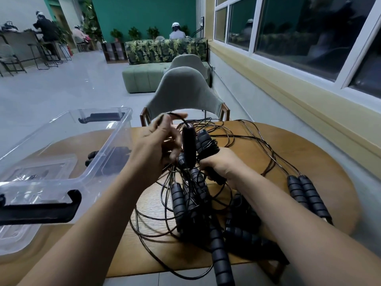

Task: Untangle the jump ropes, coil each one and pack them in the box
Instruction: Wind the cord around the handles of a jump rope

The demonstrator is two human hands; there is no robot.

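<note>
A tangle of black jump ropes [193,195] with ribbed foam handles lies on the round wooden table [257,141]. My right hand [220,166] grips a pair of black handles [198,141] wound with cord, held upright above the pile. My left hand [158,141] is raised beside them and pinches a thin black cord [175,114] near the handle tops; it is blurred. Two more handles [307,195] lie side by side at the right. The clear plastic box [115,141] with black latches stands at the left, partly off the table edge.
A clear lid [24,234] lies under the box at the left. A grey-green chair [181,91] stands across the table, with a sofa behind it. A wall with windows runs along the right. People sit far off in the room.
</note>
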